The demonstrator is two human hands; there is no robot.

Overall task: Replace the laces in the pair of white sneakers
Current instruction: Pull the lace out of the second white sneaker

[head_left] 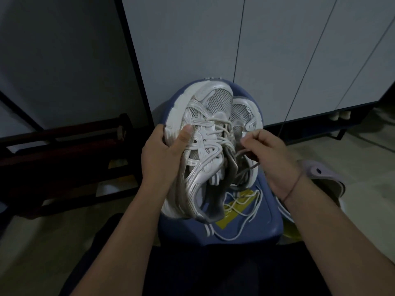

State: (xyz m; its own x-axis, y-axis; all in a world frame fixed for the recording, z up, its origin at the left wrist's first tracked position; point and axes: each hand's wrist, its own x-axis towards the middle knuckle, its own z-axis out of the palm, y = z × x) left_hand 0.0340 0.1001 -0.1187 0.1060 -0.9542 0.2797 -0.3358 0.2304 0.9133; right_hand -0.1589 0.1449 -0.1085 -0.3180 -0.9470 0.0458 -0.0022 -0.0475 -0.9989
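Here, head view: we sit over a blue stool (245, 231) that carries both white sneakers, toes pointing away from us.
Left hand: our left hand (162, 154) grasps the held sneaker (205, 129) by its sole edge, thumb pressed on the upper, so the shoe is tipped on its side.
Right hand: our right hand (271, 154) pinches a lace (241, 154) at the second sneaker (243, 112), fingers curled round the strand.
Loose lace: another lace (245, 201) lies in coils on the stool seat, just beside the heels; we cannot tell whether it is old or new.
Done: little, we judge; the held sneaker shows lace crossed through its eyelets.
Left: most of the threading on both shoes, then tying, as far as we can judge.
Around: a pale clog (320, 174) sits on the floor at our right.
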